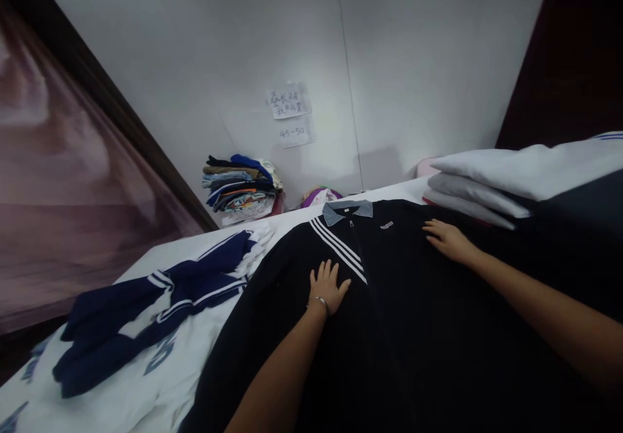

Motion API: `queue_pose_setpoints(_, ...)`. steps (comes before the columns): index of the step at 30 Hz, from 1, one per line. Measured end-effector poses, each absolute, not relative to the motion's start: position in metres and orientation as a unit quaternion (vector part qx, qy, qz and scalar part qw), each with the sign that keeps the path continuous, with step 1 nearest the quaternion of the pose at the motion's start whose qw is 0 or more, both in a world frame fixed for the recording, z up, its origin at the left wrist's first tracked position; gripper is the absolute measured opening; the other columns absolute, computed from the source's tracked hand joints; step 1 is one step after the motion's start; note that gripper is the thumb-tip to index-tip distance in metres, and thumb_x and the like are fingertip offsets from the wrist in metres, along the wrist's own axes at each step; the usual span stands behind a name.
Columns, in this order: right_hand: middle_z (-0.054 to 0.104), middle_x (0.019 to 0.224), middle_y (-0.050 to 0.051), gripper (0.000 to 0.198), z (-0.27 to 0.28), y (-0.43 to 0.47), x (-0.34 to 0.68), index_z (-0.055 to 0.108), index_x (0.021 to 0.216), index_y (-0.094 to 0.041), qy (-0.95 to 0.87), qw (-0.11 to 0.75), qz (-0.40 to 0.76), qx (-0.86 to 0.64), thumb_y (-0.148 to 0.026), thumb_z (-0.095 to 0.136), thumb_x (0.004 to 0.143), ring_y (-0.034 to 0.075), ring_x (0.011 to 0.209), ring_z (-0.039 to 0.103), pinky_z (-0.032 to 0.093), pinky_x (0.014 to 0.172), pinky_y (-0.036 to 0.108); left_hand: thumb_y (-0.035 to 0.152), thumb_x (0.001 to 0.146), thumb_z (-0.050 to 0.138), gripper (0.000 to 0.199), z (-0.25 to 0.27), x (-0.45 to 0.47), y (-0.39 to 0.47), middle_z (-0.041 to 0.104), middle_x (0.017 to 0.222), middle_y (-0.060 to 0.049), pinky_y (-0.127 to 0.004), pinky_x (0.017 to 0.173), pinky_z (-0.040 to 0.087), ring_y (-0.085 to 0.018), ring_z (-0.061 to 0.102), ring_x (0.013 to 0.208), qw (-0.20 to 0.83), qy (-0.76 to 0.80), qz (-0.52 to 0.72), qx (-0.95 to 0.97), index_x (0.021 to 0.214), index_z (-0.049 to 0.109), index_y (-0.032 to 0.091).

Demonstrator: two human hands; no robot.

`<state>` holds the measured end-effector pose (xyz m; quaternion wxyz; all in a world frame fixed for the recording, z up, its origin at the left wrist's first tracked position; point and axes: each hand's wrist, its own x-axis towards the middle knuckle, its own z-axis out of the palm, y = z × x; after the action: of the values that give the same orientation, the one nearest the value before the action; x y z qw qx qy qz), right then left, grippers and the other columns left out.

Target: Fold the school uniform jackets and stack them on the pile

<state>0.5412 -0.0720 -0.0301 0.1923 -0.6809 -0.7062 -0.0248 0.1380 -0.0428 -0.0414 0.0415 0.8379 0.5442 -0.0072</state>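
Jacket [394, 303], front upward, at lower centre of the frame; long axis from collar [333, 215] toward the lower edge. It lies beneath left hand [328, 288], nearer the zip [351, 224], and right hand [450, 241], beyond the emblem [386, 225]; fingers extended, grasping nothing.

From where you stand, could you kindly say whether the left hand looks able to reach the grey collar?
Probably yes: the left hand is spread on the black jacket, below the grey collar, and nothing visible blocks the way.
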Motion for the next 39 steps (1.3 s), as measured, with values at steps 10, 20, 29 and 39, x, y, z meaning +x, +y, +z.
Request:
queue_pose_setpoints(10, 0.057, 0.129, 0.017, 0.052, -0.056, -0.292, 0.591, 0.05, 0.131, -0.009, -0.525, 0.228, -0.099, -0.814, -0.037, 0.042, 0.088, 0.028, 0.117, 0.056, 0.047, 0.1, 0.041, 0.061, 0.089, 0.022, 0.072, -0.034, 0.141, -0.041, 0.021, 0.156, -0.012, -0.053, 0.113, 0.012, -0.029, 0.014, 0.144, 0.032, 0.546, -0.017, 0.837, 0.146, 0.031, 0.017)
queue_pose_setpoints(20, 0.057, 0.128, 0.015, 0.045, -0.023, -0.331, 0.557, 0.054, 0.126, -0.012, -0.52, 0.253, -0.203, -0.79, -0.032, 0.039, 0.089, 0.029, 0.121, 0.051, 0.045, 0.098, 0.044, 0.059, 0.089, 0.026, 0.067, -0.017, 0.148, -0.036, 0.019, 0.156, -0.012, -0.055, 0.11, 0.019, -0.03, 0.015, 0.144, 0.044, 0.549, -0.088, 0.83, 0.145, 0.032, 0.022)
queue_pose_setpoints(29, 0.066, 0.105, 0.018, 0.049, -0.04, -0.339, 0.551, 0.049, 0.129, -0.008, -0.461, 0.132, -0.143, -0.866, -0.031, 0.045, 0.086, 0.03, 0.091, 0.063, 0.051, 0.072, 0.04, 0.041, 0.089, 0.048, 0.048, 0.009, 0.184, -0.07, 0.031, 0.152, -0.011, -0.049, 0.112, 0.022, -0.026, 0.024, 0.141, 0.049, 0.497, 0.015, 0.866, 0.132, 0.051, 0.02)
queue_pose_setpoints(39, 0.057, 0.124, 0.015, 0.036, 0.015, -0.313, 0.551, 0.067, 0.097, -0.017, -0.507, 0.225, -0.182, -0.812, -0.03, 0.035, 0.09, 0.03, 0.107, 0.057, 0.048, 0.076, 0.038, 0.027, 0.083, 0.058, 0.029, 0.001, 0.253, -0.173, 0.054, 0.135, -0.008, -0.037, 0.102, 0.042, -0.02, 0.051, 0.123, 0.363, 0.34, 0.25, 0.831, 0.11, 0.066, 0.02)
